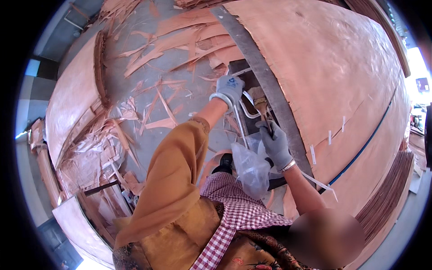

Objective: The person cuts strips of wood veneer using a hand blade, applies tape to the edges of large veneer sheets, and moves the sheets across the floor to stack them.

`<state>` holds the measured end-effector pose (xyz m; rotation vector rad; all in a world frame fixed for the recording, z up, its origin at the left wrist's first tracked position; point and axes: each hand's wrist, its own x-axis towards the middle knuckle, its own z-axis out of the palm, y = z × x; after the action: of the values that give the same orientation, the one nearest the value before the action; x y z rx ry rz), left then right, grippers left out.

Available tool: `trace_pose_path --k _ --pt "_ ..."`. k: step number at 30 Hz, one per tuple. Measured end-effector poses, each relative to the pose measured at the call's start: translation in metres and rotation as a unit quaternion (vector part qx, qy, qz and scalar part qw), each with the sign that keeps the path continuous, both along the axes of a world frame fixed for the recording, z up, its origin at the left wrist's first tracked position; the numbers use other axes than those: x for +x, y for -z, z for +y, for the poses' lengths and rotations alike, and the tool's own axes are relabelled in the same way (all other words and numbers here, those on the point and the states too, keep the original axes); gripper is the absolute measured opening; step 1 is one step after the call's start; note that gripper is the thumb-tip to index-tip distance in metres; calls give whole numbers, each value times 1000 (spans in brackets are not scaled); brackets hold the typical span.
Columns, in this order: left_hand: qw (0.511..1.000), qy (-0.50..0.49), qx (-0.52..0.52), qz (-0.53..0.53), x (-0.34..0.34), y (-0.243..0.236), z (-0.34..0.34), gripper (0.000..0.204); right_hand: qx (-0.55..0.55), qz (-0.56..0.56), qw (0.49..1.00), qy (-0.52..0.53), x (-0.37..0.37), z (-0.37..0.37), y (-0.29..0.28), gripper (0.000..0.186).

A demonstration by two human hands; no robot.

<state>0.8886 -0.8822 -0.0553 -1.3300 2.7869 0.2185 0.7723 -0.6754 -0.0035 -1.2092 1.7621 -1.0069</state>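
My left hand [229, 87], in a pale grey glove, is closed at a dark container [238, 67] with light metal bars; exactly what its fingers hold is hidden. My right hand [274, 146], in a grey glove, grips the handle of a wide paintbrush [259, 102], whose bristles point up over the container, just right of my left hand. A crumpled clear plastic bag [249, 173] hangs below the container, beside my right hand. A dark edge strip [245, 36] runs along the large stack of pale reddish veneer sheets [342, 72] at the right.
Torn veneer scraps [162, 112] litter the grey floor [121, 72]. A curved veneer stack [72, 103] stands at the left, with more boards [76, 229] below it. White tape pieces [330, 137] and a long blue strip [360, 157] lie on the right stack. My shoe [225, 162] shows below.
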Motion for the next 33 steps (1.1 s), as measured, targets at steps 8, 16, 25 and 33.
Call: trace_pose_path --k 8,16,25,33 --pt "992 85 -43 -83 -34 -2 -4 18 67 -178 981 36 -6 -25 28 12" --pt "985 9 -153 84 82 -14 -28 16 141 -258 951 92 -3 -23 37 15" --pt "777 -369 64 -505 541 -90 94 30 135 -304 940 80 -16 -12 54 15" --pt "853 -347 275 -277 484 29 283 29 9 305 951 -47 7 94 62 30"
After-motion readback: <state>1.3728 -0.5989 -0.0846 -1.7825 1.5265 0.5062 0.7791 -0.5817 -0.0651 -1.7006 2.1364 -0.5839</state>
